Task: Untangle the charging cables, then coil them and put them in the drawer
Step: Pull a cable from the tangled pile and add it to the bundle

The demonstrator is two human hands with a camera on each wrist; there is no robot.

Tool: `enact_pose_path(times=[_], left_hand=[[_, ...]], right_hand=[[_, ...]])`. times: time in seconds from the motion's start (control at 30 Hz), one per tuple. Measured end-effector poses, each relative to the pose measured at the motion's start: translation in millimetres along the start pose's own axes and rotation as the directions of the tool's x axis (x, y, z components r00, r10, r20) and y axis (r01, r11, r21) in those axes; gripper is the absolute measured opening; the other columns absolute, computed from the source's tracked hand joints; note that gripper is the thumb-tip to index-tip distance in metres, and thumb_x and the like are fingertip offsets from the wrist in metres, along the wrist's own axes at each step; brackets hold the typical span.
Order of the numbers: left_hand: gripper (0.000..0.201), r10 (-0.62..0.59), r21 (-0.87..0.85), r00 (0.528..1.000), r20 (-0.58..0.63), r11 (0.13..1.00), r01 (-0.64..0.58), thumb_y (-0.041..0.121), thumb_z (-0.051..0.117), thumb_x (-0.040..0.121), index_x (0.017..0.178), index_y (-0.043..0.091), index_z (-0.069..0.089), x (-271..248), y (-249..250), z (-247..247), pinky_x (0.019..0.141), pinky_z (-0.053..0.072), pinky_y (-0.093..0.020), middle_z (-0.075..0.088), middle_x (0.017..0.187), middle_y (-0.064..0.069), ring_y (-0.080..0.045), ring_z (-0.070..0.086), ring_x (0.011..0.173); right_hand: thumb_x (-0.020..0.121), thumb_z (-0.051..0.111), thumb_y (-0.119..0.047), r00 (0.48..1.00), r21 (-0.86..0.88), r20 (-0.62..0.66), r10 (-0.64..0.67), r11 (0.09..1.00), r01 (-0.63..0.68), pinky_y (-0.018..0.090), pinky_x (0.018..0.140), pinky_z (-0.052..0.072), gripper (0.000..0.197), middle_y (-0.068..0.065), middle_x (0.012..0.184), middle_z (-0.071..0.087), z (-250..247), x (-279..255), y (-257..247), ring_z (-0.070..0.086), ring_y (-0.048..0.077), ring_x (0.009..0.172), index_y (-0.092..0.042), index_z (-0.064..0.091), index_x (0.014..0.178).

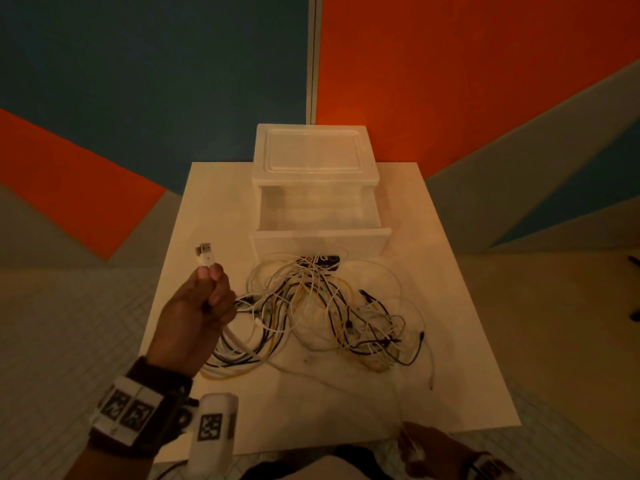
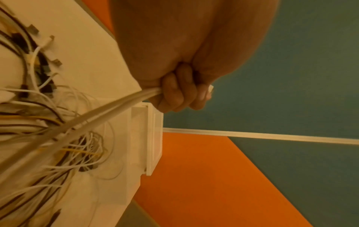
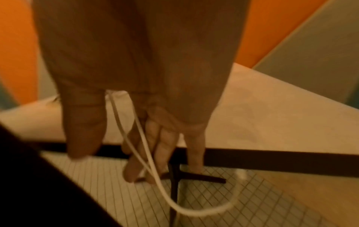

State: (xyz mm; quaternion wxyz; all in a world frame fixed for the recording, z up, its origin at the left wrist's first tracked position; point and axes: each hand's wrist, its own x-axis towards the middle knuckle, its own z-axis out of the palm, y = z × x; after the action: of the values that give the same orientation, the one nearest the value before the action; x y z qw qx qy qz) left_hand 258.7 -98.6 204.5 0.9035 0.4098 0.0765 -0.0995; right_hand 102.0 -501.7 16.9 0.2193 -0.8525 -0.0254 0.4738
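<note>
Progress: early | left hand fist-grips white cable, plug up | right hand loosely hooks its far end | tangle at table centre, unsorted | drawer at 12 o'clock, open, bare.

I see one white table and one white drawer box on it, with one drawer pulled out. One big messy pile of cables lies there, too mixed up to count, in white, black and yellow. Two hands: the left hand and the right hand. Each holds one white cable.
</note>
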Motion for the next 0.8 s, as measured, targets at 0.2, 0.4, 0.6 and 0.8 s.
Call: enact_pose_path(times=[0.2,0.4,0.6,0.8], left_hand=[[0.028,-0.085,-0.028,0.996,0.017,0.996,0.085,0.024,0.032,0.101,0.082,0.016,0.051,-7,-26,10,0.042,0.02,-0.021,0.032,0.061,0.003,-0.007,0.017,0.046],[0.028,-0.142,-0.041,0.989,0.034,0.989,0.143,0.024,0.029,0.103,0.084,0.013,0.047,-13,-42,17,0.042,0.016,-0.023,0.031,0.06,0.002,-0.005,0.026,0.042],[0.029,-0.148,-0.035,0.989,0.013,0.988,0.148,0.022,0.03,0.103,0.082,0.012,0.048,-18,-43,16,0.042,0.018,-0.023,0.03,0.061,0.001,-0.006,0.026,0.043],[0.031,-0.154,-0.046,0.988,0.032,0.987,0.156,0.02,0.028,0.105,0.085,0.011,0.049,-18,-46,13,0.042,0.019,-0.023,0.032,0.062,0.0,-0.006,0.027,0.043]], right_hand=[[0.094,0.05,-0.014,0.875,0.134,-0.45,0.178,0.982,-0.131,0.035,0.088,0.049,0.015,0.003,0.105,0.067,-48,8,6,0.062,0.019,0.095,-0.018,0.06,0.105],[0.099,0.041,-0.043,0.761,0.21,-0.424,0.491,0.871,-0.445,0.033,0.104,0.04,0.056,0.01,0.144,0.044,-76,39,8,0.048,0.027,0.128,-0.011,0.034,0.144],[0.093,0.055,-0.024,0.669,0.372,-0.591,0.452,0.888,-0.271,0.036,0.081,0.046,0.017,0.016,0.101,0.061,-111,40,7,0.059,0.034,0.1,-0.01,0.049,0.085],[0.098,0.048,-0.032,0.699,0.289,-0.588,0.407,0.913,-0.288,0.035,0.081,0.047,0.032,0.018,0.115,0.063,-112,56,-7,0.061,0.033,0.104,-0.005,0.053,0.116]])
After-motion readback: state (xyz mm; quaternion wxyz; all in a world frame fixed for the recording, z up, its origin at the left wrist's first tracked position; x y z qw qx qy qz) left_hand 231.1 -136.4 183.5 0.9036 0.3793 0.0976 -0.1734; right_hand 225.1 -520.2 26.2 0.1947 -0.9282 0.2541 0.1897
